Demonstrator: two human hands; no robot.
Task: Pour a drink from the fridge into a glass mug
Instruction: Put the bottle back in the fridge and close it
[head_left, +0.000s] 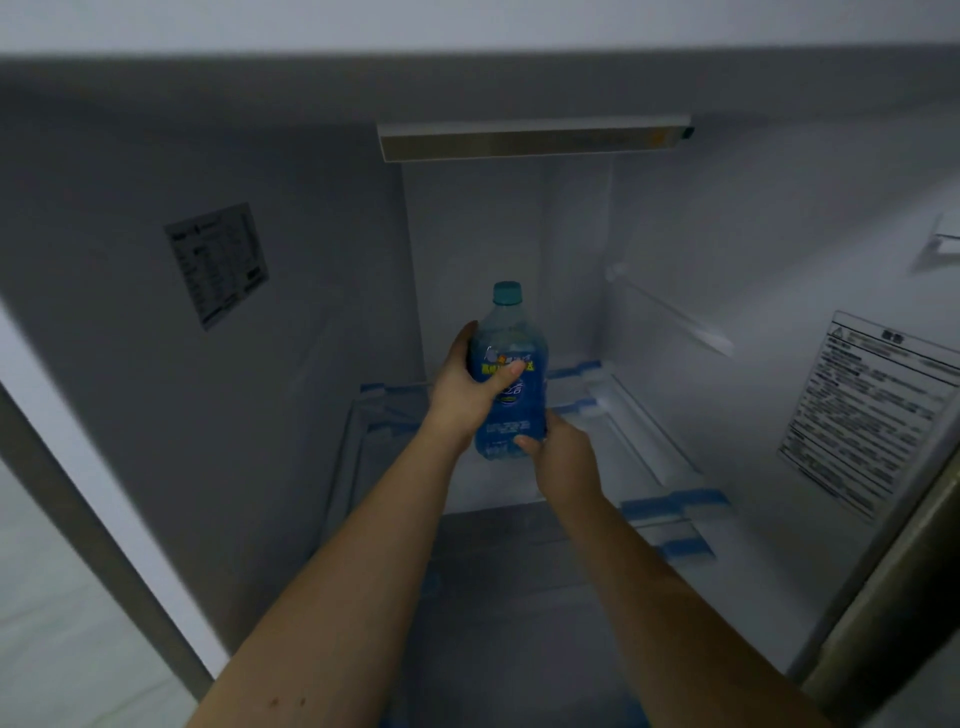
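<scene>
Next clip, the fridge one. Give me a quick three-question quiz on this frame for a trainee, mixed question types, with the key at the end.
1. True or false: the cap is off the bottle.
2. Which hand holds the bottle higher up? A) left hand B) right hand C) neither touches it
3. Fill in: the printed sticker is on the fridge's ______ inner wall as seen from the camera.

Key
1. False: the cap is on the bottle's neck.
2. A: the left hand wraps the labelled middle with its thumb across the front; the right hand grips near the base.
3. Left; another printed label is on the right side.
</scene>
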